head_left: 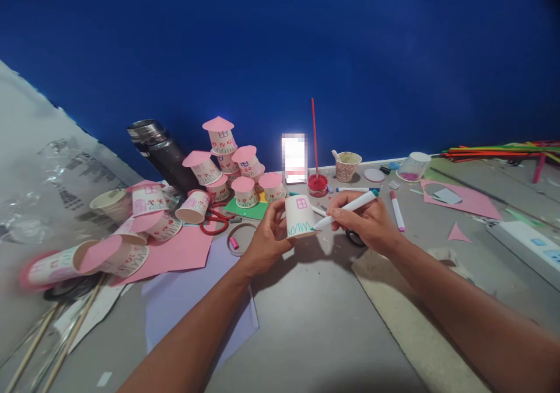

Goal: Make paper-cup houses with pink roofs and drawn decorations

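My left hand is closed round a small upturned white paper cup with a pink window drawn on it and a green zigzag line along its lower edge. My right hand pinches a white marker with a teal cap end. The marker's tip touches the cup's lower right edge, at the end of the green line. Both hands hover just above the grey tabletop.
A pile of decorated cup houses with pink roofs stands behind, beside a dark flask. Pink paper, red scissors, loose markers, a red paint pot with a stick, coloured sticks and wooden skewers lie about.
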